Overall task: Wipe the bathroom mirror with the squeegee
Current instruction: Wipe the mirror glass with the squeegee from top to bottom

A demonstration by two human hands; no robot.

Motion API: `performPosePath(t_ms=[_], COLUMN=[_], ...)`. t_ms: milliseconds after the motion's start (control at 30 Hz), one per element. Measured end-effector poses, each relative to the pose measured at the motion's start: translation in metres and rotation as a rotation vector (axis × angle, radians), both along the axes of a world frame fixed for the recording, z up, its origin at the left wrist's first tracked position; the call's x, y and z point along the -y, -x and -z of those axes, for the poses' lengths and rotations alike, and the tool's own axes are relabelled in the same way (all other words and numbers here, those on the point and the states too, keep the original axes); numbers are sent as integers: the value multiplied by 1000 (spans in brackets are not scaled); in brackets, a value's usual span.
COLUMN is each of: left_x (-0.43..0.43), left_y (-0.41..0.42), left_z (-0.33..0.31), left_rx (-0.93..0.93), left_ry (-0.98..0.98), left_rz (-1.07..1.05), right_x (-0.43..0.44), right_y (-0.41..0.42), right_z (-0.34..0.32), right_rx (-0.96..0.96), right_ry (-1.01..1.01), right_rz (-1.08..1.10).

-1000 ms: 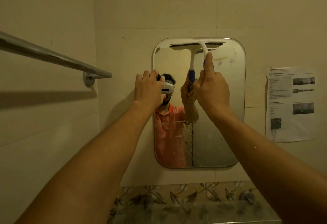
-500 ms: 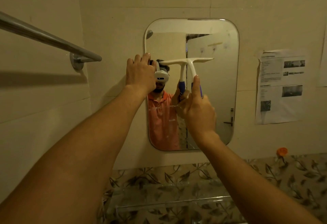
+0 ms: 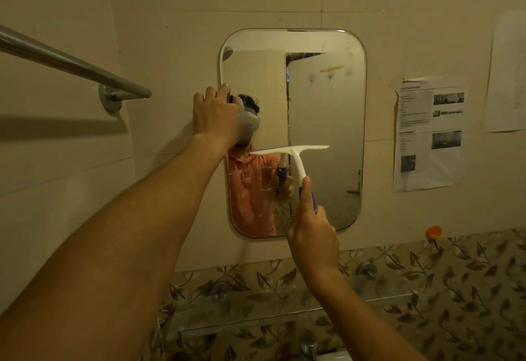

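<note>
A rounded rectangular mirror [image 3: 327, 110] hangs on the tiled wall straight ahead. My right hand [image 3: 313, 235] grips the blue handle of a white squeegee [image 3: 293, 151], thumb laid along the neck. Its blade lies level against the glass about two thirds of the way down. My left hand [image 3: 216, 114] rests over the mirror's left edge at mid height, fingers curled on the rim. The glass reflects a person in an orange shirt and an open door.
A steel towel bar [image 3: 71, 66] juts from the left wall at upper left. Printed paper sheets [image 3: 427, 132] are stuck to the wall right of the mirror. Below are leaf-patterned tiles, a glass shelf [image 3: 256, 312] and an orange hook [image 3: 433, 231].
The squeegee has slid down the glass from the mirror's top edge to below its middle, with my right hand following. My left hand has stayed on the left rim.
</note>
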State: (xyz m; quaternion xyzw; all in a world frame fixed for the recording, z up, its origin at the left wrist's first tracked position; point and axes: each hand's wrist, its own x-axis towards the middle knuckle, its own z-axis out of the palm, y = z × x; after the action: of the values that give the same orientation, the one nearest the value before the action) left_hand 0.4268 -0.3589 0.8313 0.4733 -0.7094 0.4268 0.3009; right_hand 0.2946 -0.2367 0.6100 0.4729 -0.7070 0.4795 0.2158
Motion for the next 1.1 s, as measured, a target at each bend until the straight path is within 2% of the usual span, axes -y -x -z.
performPosePath(t_ms=[233,367,467,600,800,933,1100], left_x=[1,-1,-1,-3,-12,-13,-10], left_y=[3,6,8,11,22,25,26], left_z=[1,2,2,2,-3,-4,-3], left_rx=[-7,-28,-44,-55,-95,-104,-92], left_ry=[2,-5,-4,5,-10,7,21], left_rz=[5,9,14,-13,-63,-77,-85], right_x=[-5,-15,-22,-23,-20,-14,-7], right_y=[-3,5,20,45,73,82,89], right_z=[35,25,-9,-92,-197,-229,-229], right_rx=[8,29,49,18,-90,-140,-138], right_ry=[-56,8,119,243,283,265,179], right_rz=[24,-18,-100,-118,-35,44,46])
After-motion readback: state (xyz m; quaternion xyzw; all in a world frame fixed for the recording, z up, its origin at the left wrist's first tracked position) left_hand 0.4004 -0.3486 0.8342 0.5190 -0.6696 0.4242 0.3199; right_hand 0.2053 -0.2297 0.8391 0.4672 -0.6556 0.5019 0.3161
